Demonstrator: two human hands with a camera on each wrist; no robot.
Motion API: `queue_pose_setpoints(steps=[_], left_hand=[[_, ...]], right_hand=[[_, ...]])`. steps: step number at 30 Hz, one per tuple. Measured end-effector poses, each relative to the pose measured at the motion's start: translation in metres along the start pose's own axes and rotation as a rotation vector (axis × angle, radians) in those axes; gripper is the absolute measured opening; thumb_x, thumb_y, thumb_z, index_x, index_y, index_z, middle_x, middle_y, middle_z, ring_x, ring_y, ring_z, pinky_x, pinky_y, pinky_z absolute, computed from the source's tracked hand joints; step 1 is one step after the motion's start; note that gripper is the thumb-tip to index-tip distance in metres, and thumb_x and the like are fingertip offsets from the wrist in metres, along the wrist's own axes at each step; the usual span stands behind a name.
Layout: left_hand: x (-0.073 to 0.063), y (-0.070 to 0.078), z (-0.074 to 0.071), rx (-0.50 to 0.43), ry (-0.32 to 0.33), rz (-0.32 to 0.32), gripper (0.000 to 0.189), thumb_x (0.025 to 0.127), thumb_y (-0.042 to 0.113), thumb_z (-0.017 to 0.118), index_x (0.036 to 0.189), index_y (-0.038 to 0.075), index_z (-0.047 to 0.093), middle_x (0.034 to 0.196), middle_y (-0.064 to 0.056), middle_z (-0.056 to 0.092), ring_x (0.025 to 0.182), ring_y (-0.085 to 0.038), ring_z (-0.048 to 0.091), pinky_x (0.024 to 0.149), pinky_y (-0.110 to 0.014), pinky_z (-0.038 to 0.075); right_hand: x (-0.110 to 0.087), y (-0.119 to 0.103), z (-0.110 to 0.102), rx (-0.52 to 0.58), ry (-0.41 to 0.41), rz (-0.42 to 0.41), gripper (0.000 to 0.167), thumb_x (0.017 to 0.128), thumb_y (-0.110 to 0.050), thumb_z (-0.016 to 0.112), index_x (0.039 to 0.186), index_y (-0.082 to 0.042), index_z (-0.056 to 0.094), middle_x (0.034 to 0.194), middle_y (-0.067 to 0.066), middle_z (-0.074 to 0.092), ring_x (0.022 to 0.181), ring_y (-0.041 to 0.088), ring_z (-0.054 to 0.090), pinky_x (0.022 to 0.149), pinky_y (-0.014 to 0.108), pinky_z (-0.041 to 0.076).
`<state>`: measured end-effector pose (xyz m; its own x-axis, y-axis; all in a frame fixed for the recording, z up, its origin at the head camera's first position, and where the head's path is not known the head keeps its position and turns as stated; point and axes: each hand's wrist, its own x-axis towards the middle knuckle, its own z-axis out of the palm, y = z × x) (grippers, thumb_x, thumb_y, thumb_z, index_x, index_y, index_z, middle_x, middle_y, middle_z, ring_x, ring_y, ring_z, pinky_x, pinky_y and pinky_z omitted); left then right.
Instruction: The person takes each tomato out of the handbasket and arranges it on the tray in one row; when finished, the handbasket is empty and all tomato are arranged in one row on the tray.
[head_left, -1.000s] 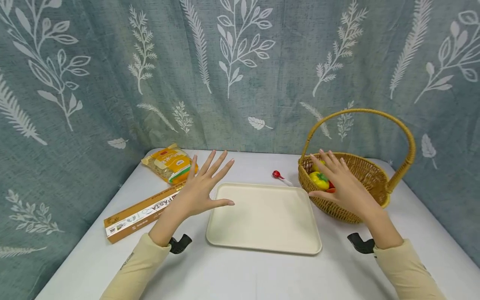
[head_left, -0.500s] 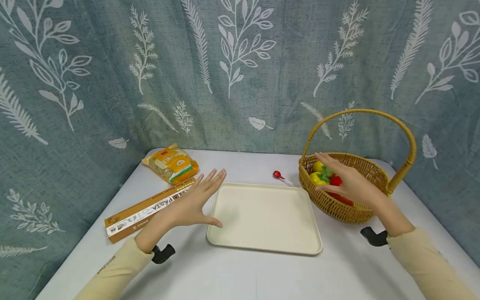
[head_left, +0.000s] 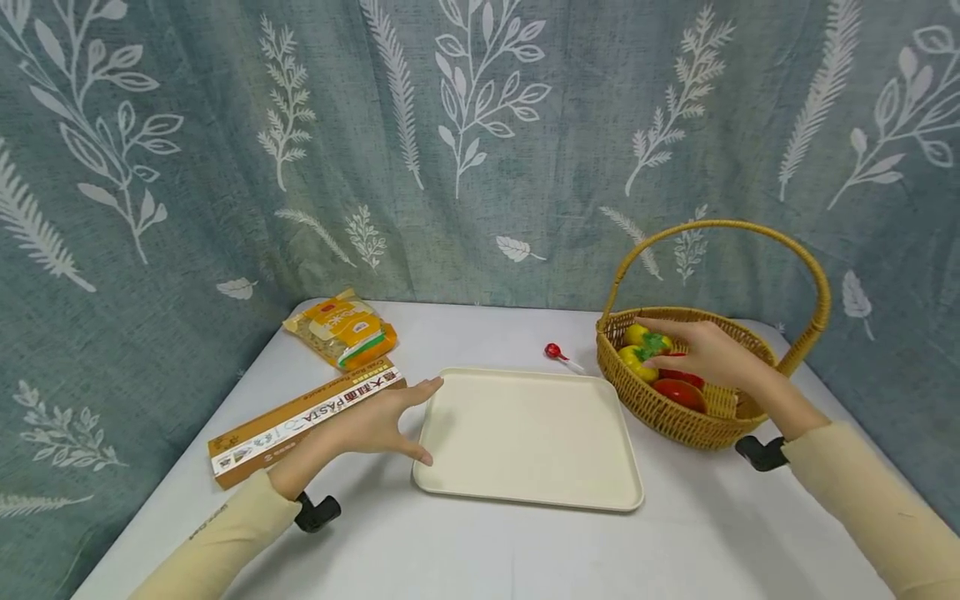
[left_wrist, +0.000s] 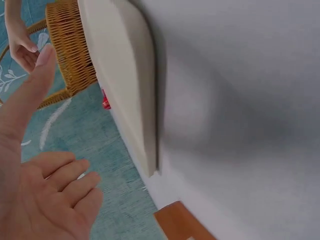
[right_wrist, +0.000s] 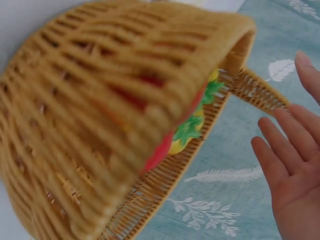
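My left hand hovers at the left edge of the cream tray, thumb spread away from the fingers and nothing in its grasp. On the right, my right hand reaches over the wicker basket, fingers slightly bent above the contents. Inside lie yellow peppers with green tops, beside red, rounded produce partly hidden by the wrist. The right wrist view shows the right hand with its fingers apart from the peppers, behind the basket rim.
A long pasta box lies at the left, beside the left forearm. Behind it rests an orange-yellow food bag. A red lollipop lies behind the tray. The basket's tall handle arches over the right side.
My right hand has moved right and down over the basket. The left hand has drawn back left and lowered beside the tray, its fingers no longer spread wide.
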<state>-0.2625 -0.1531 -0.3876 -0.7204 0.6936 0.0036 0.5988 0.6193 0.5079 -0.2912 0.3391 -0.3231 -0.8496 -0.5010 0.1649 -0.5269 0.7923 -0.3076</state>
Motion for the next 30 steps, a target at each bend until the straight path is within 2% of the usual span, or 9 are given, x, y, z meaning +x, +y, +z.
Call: queue_pose_setpoints(steps=[2, 4, 6, 9, 13, 19, 26, 30], left_hand=[[0.0, -0.004, 0.003, -0.018, -0.007, -0.013, 0.111, 0.07, 0.05, 0.081, 0.154, 0.008, 0.021, 0.158, -0.01, 0.02, 0.142, -0.024, 0.024, 0.111, -0.041, 0.033], [0.0, -0.007, 0.007, -0.037, -0.013, -0.021, 0.112, 0.069, 0.047, 0.083, 0.153, 0.006, 0.022, 0.158, -0.012, 0.02, 0.142, -0.026, 0.024, 0.111, -0.042, 0.033], [0.0, -0.01, 0.011, -0.057, -0.018, -0.024, 0.114, 0.069, 0.045, 0.084, 0.153, 0.002, 0.02, 0.157, -0.015, 0.019, 0.142, -0.029, 0.023, 0.112, -0.044, 0.03], [0.0, -0.014, 0.017, -0.078, -0.027, -0.028, 0.118, 0.067, 0.044, 0.086, 0.151, -0.004, 0.017, 0.157, -0.019, 0.018, 0.143, -0.032, 0.021, 0.114, -0.045, 0.025], [-0.002, -0.018, 0.024, -0.094, -0.035, -0.048, 0.123, 0.064, 0.043, 0.088, 0.151, -0.006, 0.015, 0.156, -0.022, 0.017, 0.143, -0.033, 0.02, 0.115, -0.045, 0.022], [-0.003, -0.023, 0.028, -0.111, -0.04, -0.062, 0.12, 0.065, 0.041, 0.088, 0.15, -0.008, 0.018, 0.154, -0.024, 0.022, 0.142, -0.034, 0.024, 0.115, -0.045, 0.023], [-0.002, -0.024, 0.029, -0.128, -0.062, -0.058, 0.121, 0.066, 0.039, 0.088, 0.15, -0.008, 0.015, 0.156, -0.023, 0.013, 0.144, -0.033, 0.016, 0.116, -0.044, 0.019], [-0.001, -0.025, 0.03, -0.133, -0.064, -0.059, 0.121, 0.065, 0.038, 0.089, 0.15, -0.008, 0.015, 0.156, -0.024, 0.013, 0.143, -0.035, 0.016, 0.116, -0.045, 0.019]], right_hand=[[0.003, 0.004, -0.001, 0.009, -0.014, 0.006, 0.066, 0.089, -0.034, 0.07, 0.143, -0.004, 0.046, 0.13, 0.022, 0.057, 0.056, 0.009, 0.05, 0.061, 0.031, 0.046], [0.005, 0.008, -0.001, 0.009, -0.028, 0.015, 0.065, 0.089, -0.034, 0.07, 0.141, -0.003, 0.048, 0.133, 0.023, 0.055, 0.076, 0.019, 0.062, 0.069, 0.037, 0.052], [0.007, 0.013, -0.002, 0.019, -0.04, 0.028, 0.063, 0.088, -0.034, 0.07, 0.14, -0.003, 0.05, 0.133, 0.023, 0.055, 0.093, 0.03, 0.064, 0.076, 0.044, 0.055], [0.01, 0.02, -0.002, 0.042, -0.054, 0.04, 0.062, 0.088, -0.035, 0.07, 0.139, -0.004, 0.052, 0.134, 0.022, 0.055, 0.112, 0.04, 0.058, 0.086, 0.054, 0.052], [0.012, 0.027, 0.0, 0.092, -0.081, 0.042, 0.061, 0.088, -0.035, 0.07, 0.137, -0.002, 0.053, 0.133, 0.023, 0.055, 0.114, 0.041, 0.056, 0.089, 0.055, 0.05], [0.016, 0.037, 0.005, 0.153, -0.143, 0.075, 0.061, 0.089, -0.033, 0.069, 0.137, 0.0, 0.052, 0.133, 0.022, 0.055, 0.116, 0.039, 0.056, 0.09, 0.051, 0.051], [0.021, 0.043, 0.005, 0.26, -0.207, 0.108, 0.062, 0.089, -0.029, 0.07, 0.138, 0.003, 0.049, 0.134, 0.026, 0.053, 0.12, 0.042, 0.052, 0.093, 0.049, 0.05], [0.025, 0.045, 0.003, 0.299, -0.243, 0.129, 0.062, 0.09, -0.026, 0.069, 0.138, 0.005, 0.048, 0.136, 0.028, 0.05, 0.122, 0.044, 0.049, 0.095, 0.05, 0.049]])
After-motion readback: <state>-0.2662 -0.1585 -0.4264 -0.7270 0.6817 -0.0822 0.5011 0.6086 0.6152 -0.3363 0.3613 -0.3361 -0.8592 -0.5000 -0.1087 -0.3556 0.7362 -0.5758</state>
